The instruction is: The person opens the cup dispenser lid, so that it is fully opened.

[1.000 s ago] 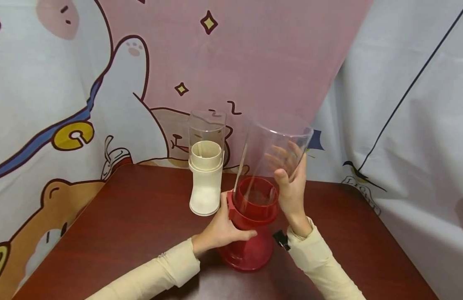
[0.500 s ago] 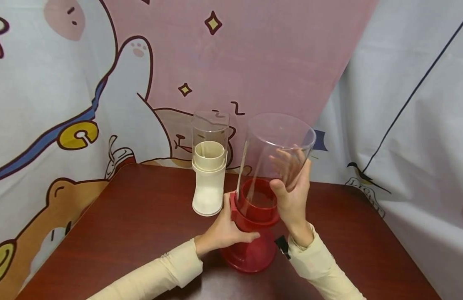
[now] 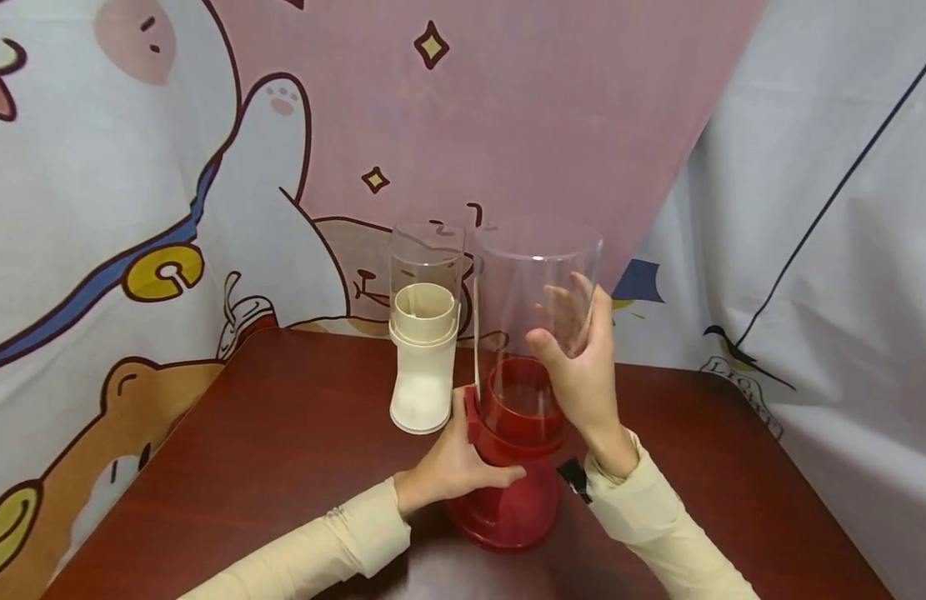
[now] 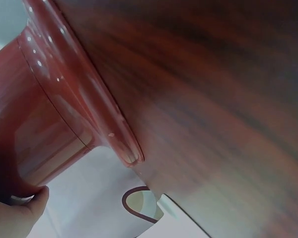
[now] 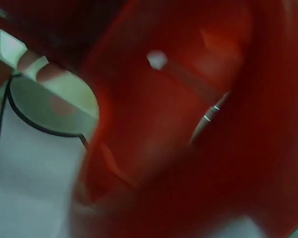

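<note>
While left hand (image 3: 459, 458) grips red stand (image 3: 511, 517), cream dispenser (image 3: 423, 379) behind, printed cloth (image 3: 553, 108) beyond

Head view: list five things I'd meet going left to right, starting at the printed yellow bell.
Printed yellow bell, cream container, large clear cylinder, printed blue flag, printed bird.

The red stand (image 3: 508, 518) looks like smooth, glossy plastic; the wide cylinder (image 3: 517, 308), clear, shiny plastic. The cream stand (image 3: 423, 375) appears smooth, duller plastic, the narrow cylinder (image 3: 427, 268) transparent plastic. Tabletop (image 3: 297, 442): polished wood grain. Backdrop (image 3: 538, 108): matt, creased cloth. Sleeves (image 3: 305, 540): matt woven cloth.
</note>
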A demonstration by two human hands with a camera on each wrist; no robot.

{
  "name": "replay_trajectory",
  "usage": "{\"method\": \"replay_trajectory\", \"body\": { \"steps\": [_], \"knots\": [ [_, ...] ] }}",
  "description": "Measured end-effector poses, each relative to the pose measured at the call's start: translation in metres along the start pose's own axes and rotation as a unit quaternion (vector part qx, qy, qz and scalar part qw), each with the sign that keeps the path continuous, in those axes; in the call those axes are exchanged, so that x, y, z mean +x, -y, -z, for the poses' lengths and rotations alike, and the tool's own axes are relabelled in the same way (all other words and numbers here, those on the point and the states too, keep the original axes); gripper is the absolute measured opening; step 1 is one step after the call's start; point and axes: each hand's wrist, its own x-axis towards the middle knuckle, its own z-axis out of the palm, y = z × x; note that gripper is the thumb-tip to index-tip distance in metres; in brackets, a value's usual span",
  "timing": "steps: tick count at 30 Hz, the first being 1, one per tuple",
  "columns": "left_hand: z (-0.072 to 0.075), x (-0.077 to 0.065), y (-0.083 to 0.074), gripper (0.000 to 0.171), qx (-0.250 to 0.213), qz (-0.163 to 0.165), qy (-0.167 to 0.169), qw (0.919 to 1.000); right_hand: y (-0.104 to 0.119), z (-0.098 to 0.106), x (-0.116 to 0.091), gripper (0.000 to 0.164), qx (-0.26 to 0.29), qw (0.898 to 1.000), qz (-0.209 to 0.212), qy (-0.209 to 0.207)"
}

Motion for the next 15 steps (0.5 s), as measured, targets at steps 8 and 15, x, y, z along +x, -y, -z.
{"method": "replay_trajectory", "body": {
  "steps": [8,15],
  "knots": [
    [0.000,0.002,-0.006,0.103,0.014,0.042,-0.013,0.9989,0.002,0.008,0.023,0.081,-0.041,0.995,-0.083,0.032],
    [-0.001,-0.004,-0.006,0.105,0.005,0.047,-0.007,0.9989,0.001,0.021,0.018,0.096,0.074,0.995,-0.057,-0.040]
  ]
}}
